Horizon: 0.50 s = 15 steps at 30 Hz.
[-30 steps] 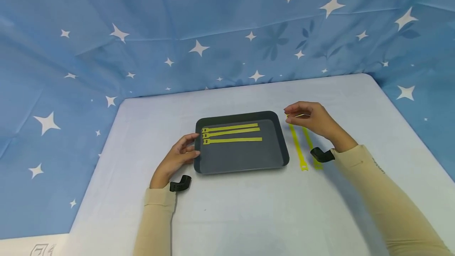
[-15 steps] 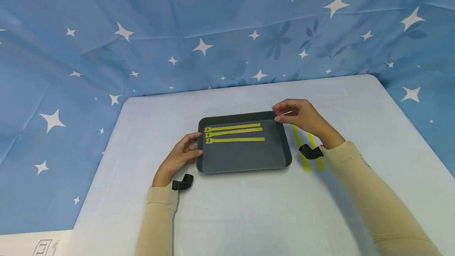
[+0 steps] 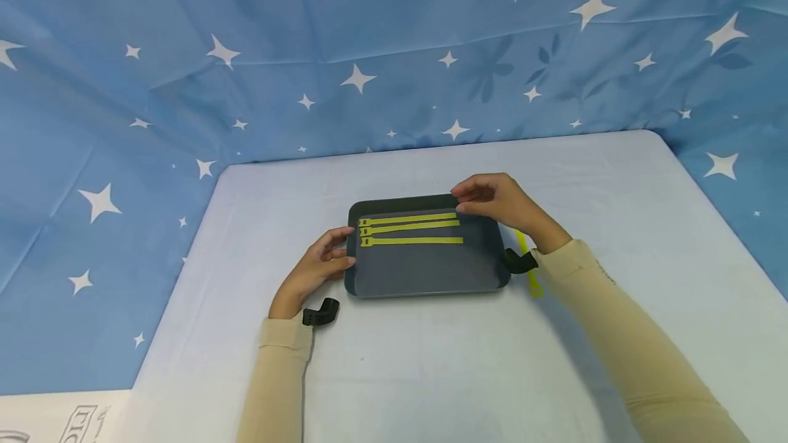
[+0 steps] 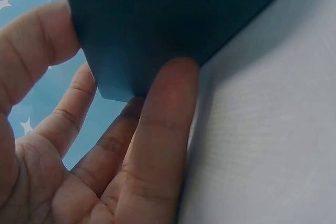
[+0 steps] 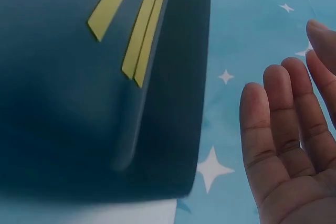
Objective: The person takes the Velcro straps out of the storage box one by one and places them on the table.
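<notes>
A dark tray (image 3: pixel 425 271) lies mid-table with three yellow straps (image 3: pixel 411 228) side by side in its far half. My left hand (image 3: pixel 323 258) rests against the tray's left edge; the left wrist view shows the thumb (image 4: pixel 163 140) pressed to the tray's (image 4: pixel 173 19) outer wall with the other fingers straight beside the corner. Over the tray's far right corner hovers my right hand (image 3: pixel 489 198), near the straps' tips. In the right wrist view its fingers (image 5: pixel 291 145) are straight and hold nothing, with the straps (image 5: pixel 139 35) and tray (image 5: pixel 58 129) to their left.
Another yellow strap (image 3: pixel 533 280) lies on the white table (image 3: pixel 431 361) just right of the tray, partly under my right forearm. A blue star-patterned cloth (image 3: pixel 369 53) walls the table at the back and sides.
My right hand let go of the strap end at the tray's right and moved left over the tray's far right corner. The left hand stayed at the tray's left edge.
</notes>
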Tool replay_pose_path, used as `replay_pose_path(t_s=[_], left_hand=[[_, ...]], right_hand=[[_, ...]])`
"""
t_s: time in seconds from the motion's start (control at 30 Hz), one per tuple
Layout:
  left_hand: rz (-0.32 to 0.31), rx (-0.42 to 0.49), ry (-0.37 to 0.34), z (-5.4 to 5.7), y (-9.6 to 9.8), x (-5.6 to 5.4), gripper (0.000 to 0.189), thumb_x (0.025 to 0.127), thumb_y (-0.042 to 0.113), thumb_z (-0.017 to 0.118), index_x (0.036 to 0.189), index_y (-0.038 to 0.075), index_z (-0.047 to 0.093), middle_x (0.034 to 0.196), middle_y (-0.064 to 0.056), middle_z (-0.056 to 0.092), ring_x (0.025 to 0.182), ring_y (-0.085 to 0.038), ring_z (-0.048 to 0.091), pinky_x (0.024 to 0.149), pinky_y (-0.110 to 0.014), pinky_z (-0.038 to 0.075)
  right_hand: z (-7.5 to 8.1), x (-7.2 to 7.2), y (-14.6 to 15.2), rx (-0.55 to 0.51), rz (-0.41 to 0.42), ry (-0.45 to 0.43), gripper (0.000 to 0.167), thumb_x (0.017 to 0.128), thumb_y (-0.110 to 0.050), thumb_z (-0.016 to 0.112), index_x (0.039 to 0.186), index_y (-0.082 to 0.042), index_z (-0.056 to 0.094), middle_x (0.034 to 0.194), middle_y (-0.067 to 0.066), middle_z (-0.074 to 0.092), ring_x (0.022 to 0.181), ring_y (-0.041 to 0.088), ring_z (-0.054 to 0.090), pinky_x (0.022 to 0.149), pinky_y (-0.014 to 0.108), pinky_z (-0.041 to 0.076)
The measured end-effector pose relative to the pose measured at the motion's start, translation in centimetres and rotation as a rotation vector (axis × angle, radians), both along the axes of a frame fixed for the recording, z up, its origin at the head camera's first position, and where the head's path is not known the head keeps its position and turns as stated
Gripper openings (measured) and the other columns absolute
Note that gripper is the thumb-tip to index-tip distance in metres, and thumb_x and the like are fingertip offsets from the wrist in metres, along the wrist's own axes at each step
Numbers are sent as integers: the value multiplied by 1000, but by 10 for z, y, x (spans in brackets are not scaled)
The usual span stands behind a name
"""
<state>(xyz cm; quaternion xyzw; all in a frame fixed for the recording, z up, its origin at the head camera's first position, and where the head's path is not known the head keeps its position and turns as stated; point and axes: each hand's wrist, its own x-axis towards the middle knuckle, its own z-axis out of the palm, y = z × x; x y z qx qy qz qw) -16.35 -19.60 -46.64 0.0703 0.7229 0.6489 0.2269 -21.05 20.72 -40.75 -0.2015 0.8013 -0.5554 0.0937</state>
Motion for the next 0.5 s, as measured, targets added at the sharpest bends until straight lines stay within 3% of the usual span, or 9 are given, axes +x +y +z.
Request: replay_pose_path(t_s=[0.5], left_hand=[[8,23,-4,0,0,-2,69,100,-1,66,163,-1,39,164,-28,38,109,-12,66,86,-26,59]], right_hand=[[-14,-9,-27,-5,84,-64,32,100,6,73,130,16,67,128,36,67,104,16,72,91,30,59]])
